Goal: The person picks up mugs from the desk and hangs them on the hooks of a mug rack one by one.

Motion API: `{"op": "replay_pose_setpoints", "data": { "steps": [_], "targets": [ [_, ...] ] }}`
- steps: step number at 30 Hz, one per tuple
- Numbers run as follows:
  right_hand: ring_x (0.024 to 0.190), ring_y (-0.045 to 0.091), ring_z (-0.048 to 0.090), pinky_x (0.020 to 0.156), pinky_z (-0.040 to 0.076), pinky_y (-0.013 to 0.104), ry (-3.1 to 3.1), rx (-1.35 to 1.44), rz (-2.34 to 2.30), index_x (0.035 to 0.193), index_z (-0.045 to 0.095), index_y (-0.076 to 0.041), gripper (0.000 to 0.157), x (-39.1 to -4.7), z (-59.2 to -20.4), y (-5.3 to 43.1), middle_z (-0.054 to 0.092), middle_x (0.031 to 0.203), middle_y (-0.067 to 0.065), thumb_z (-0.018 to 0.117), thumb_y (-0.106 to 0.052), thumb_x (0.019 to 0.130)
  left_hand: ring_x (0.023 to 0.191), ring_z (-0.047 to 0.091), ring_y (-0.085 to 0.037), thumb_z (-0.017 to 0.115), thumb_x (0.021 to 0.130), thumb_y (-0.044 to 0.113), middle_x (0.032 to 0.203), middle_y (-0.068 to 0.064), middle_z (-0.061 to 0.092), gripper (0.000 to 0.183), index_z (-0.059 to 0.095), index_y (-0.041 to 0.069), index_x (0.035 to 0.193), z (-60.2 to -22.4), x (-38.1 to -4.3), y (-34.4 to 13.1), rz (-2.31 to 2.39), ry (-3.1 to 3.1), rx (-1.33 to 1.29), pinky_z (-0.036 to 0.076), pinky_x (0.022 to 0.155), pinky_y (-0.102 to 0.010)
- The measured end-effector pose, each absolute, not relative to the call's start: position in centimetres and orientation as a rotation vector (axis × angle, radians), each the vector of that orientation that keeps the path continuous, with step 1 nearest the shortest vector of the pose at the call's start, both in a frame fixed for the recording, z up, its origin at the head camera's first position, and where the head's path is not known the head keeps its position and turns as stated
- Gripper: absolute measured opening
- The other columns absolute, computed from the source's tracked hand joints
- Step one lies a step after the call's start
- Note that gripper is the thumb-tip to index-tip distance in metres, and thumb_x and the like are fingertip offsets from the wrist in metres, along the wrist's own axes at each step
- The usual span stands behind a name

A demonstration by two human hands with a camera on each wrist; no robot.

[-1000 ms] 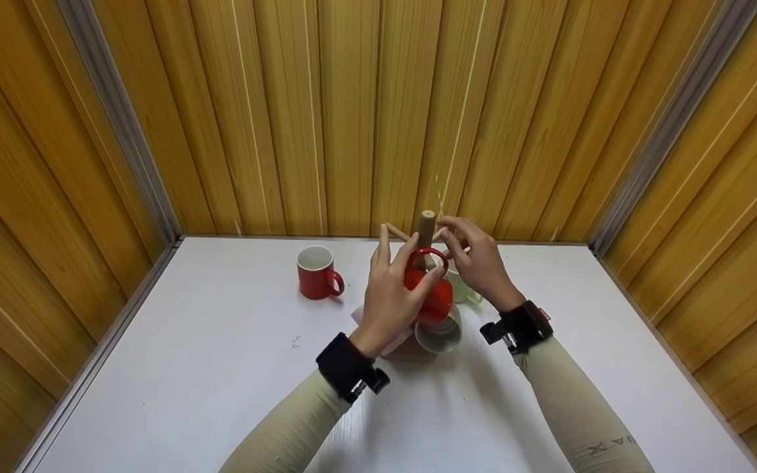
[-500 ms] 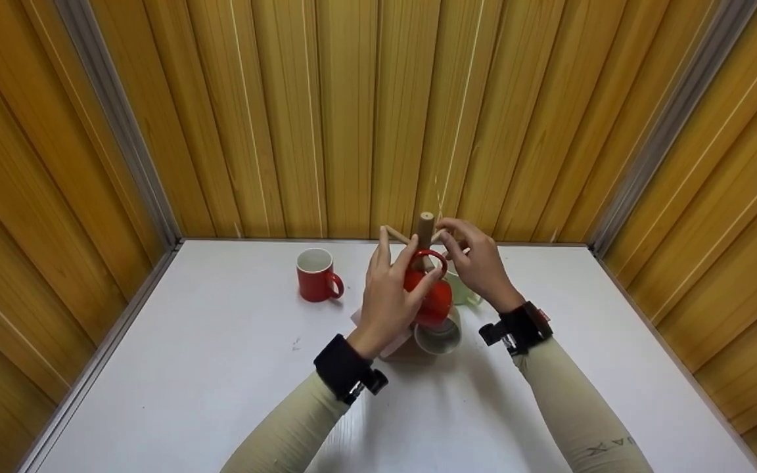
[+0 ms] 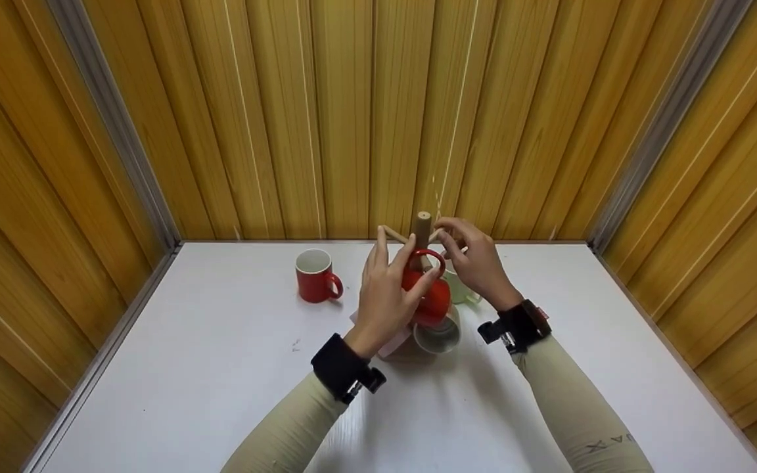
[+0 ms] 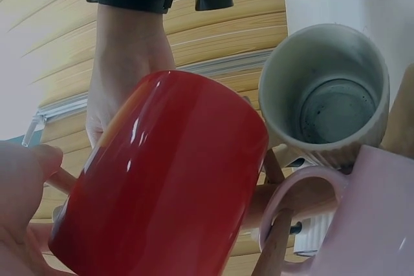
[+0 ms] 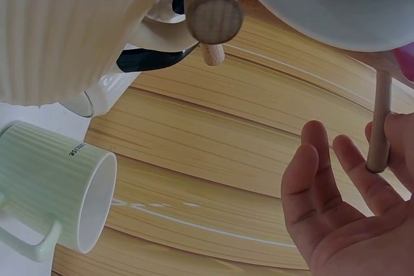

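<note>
My left hand (image 3: 385, 299) grips a glossy red mug (image 3: 432, 303) in the head view, thumb and fingers about its upper part near the handle. The mug is tilted with its handle up, in front of the post of a wooden mug tree (image 3: 422, 226). My right hand (image 3: 478, 264) is at the tree's right side. In the right wrist view its thumb and a finger pinch a wooden peg (image 5: 380, 124). Below the red mug, a cream ribbed mug (image 4: 323, 88) hangs mouth outward. Close by, a pink mug (image 4: 372, 224) has a peg by its handle.
A second red mug (image 3: 315, 279) stands upright on the white table (image 3: 221, 381), left of the tree. Behind my right hand is a light green mug (image 5: 61, 189), lying tilted in the right wrist view. Wood-patterned walls (image 3: 345, 118) enclose the table's back and sides.
</note>
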State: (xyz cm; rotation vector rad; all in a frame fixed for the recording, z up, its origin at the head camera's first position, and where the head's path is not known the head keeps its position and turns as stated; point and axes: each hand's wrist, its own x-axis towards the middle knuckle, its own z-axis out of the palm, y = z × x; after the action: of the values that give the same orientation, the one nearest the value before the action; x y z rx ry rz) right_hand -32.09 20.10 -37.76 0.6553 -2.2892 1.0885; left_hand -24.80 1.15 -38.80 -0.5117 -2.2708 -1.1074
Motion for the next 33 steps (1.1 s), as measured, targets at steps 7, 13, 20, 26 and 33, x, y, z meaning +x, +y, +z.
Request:
{"op": "replay_pose_setpoints", "data": {
  "steps": [7,13,20,26,33],
  "targets": [
    [0.071,0.017,0.07,0.059,0.051,0.027,-2.299,0.655,1.081,0.122,0.071,-0.014,0.023,-32.3,-37.5,20.0,0.071,0.106,0.002,0.06,-0.025,0.105,0.147,0.032,-0.048,0.071,0.096,0.046,0.163,-0.032,0.021,0.065,0.055,0.012,0.149,-38.4,-24.9,0.8,-1.109,-2.286,-0.522,0.029,0.116,-0.065],
    [0.074,0.023,0.071,0.063,0.053,0.03,-2.312,0.652,1.069,0.121,0.071,-0.01,0.023,-32.4,-37.5,20.2,0.073,0.11,0.005,0.062,-0.02,0.104,0.148,0.03,-0.048,0.07,0.096,0.046,0.164,-0.032,0.02,0.065,0.055,0.013,0.15,-38.3,-24.8,0.6,-1.12,-2.316,-0.529,0.028,0.116,-0.065],
    [0.074,0.022,0.071,0.064,0.055,0.029,-2.316,0.619,1.069,0.119,0.073,-0.011,0.021,-32.0,-37.1,20.6,0.073,0.11,0.004,0.064,-0.022,0.103,0.148,0.032,-0.044,0.068,0.098,0.04,0.164,-0.027,0.027,0.059,0.054,0.016,0.151,-38.1,-25.2,0.3,-1.142,-2.302,-0.576,0.034,0.112,-0.066],
    [0.074,0.021,0.071,0.065,0.056,0.028,-2.313,0.624,1.067,0.121,0.072,-0.009,0.024,-31.8,-36.9,20.8,0.073,0.113,0.003,0.062,-0.023,0.104,0.147,0.035,-0.041,0.07,0.097,0.037,0.162,-0.023,0.033,0.056,0.058,0.015,0.147,-38.0,-25.5,-0.2,-1.153,-2.267,-0.592,0.035,0.112,-0.065],
    [0.069,0.019,0.068,0.064,0.055,0.029,-2.264,0.621,1.071,0.119,0.074,-0.011,0.022,-31.1,-37.2,21.1,0.073,0.109,0.003,0.062,-0.021,0.104,0.145,0.039,-0.04,0.072,0.096,0.039,0.158,-0.02,0.043,0.052,0.062,0.015,0.141,-38.5,-25.8,-0.7,-1.184,-2.242,-0.579,0.034,0.113,-0.065]
  ]
}}
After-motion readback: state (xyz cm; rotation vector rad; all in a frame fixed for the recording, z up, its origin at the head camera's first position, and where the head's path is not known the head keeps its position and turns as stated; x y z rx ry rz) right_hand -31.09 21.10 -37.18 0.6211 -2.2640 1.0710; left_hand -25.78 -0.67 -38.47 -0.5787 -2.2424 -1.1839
